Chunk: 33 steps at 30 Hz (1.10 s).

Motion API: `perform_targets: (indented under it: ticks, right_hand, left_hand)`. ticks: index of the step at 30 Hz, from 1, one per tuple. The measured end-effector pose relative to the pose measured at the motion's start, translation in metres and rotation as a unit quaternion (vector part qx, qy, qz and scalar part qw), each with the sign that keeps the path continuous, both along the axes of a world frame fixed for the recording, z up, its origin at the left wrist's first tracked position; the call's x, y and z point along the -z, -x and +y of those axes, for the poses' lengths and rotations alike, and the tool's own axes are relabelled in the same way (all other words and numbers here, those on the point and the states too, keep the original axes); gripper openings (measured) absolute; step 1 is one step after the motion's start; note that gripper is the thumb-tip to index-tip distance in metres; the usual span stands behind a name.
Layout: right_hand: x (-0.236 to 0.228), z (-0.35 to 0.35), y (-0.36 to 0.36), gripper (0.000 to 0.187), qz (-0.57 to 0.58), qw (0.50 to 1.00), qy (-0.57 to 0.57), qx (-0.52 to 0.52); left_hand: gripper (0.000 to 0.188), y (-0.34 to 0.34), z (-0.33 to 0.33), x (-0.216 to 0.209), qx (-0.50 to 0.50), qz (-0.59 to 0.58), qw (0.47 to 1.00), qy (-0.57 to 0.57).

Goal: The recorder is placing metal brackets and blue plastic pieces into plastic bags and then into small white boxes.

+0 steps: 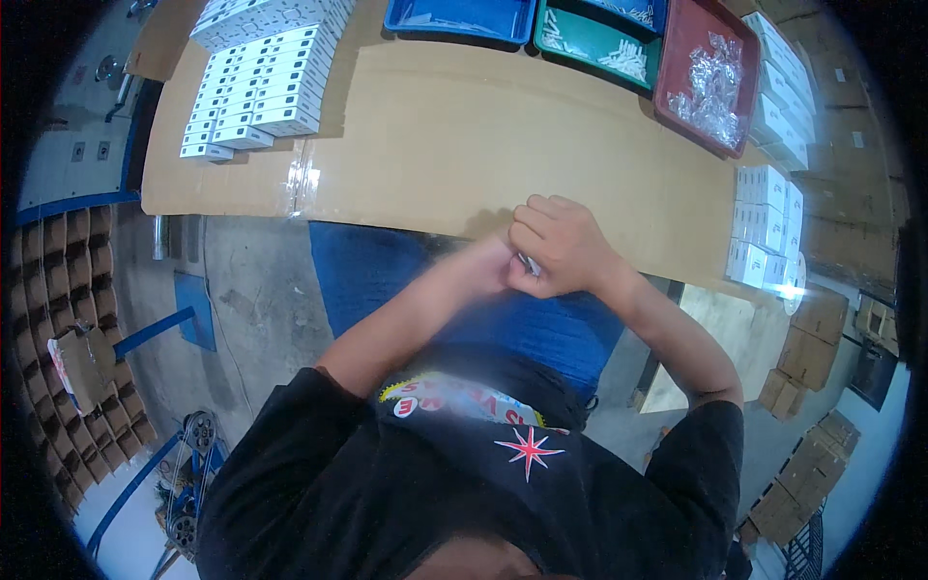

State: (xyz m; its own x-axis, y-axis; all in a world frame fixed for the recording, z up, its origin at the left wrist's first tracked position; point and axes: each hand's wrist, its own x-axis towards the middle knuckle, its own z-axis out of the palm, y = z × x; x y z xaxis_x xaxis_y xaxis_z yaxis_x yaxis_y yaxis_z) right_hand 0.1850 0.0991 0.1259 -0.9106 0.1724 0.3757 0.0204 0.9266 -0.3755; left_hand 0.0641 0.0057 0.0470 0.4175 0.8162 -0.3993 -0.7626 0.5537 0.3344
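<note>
Both hands meet just in front of the table's near edge. My right hand is closed, its fingers curled in. Between the hands a small shiny thing shows; only a sliver of it is visible, so its kind is unclear. My left hand presses against the right one. Motion blurs it, and its fingers are hidden behind the right hand.
Cardboard covers the table. Small white boxes stand stacked at the far left, more white boxes at the right. Along the back are a blue tray, a green tray with white pieces, and a red tray with clear plastic bags.
</note>
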Motion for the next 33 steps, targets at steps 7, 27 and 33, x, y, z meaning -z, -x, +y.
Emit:
perform_targets:
  ticks: [7, 27, 33]
  right_hand:
    - [-0.005, 0.002, 0.0, 0.027, -0.021, 1.0, -0.004, 0.002]
    - [-0.037, 0.013, -0.026, 0.028, 0.017, 1.0, -0.019, 0.008]
    - [-0.023, 0.026, -0.048, 0.04, -0.048, 0.985, 0.099, 0.13]
  left_hand:
    - [0.026, 0.004, 0.001, 0.005, 0.015, 0.043, 0.999, 0.009]
    - [0.057, 0.051, 0.016, 0.002, 0.03, -0.173, 0.984, -0.033]
    - [0.068, 0.05, 0.024, -0.016, 0.042, -0.066, 0.996, 0.044]
